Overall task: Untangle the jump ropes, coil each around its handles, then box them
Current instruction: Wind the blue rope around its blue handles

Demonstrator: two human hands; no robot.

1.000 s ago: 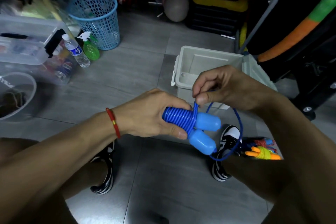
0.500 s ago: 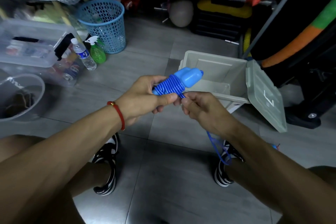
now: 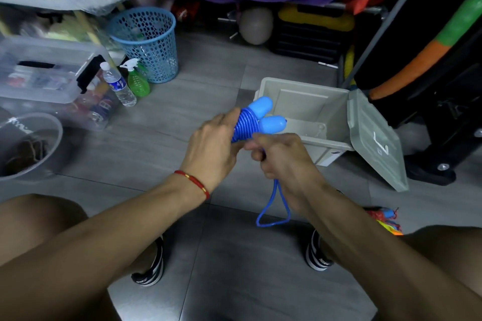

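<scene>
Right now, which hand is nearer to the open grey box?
The right hand. It pinches the blue rope just in front of the grey box, close to its front wall. The left hand grips the coiled handles farther left.

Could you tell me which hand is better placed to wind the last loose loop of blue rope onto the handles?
The right hand: it already pinches the loose blue rope just below the coil, while the left hand grips the wrapped handles and should probably steady them.

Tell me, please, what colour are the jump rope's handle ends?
Light blue handle ends, darker blue cord; seen in the head view.
</scene>
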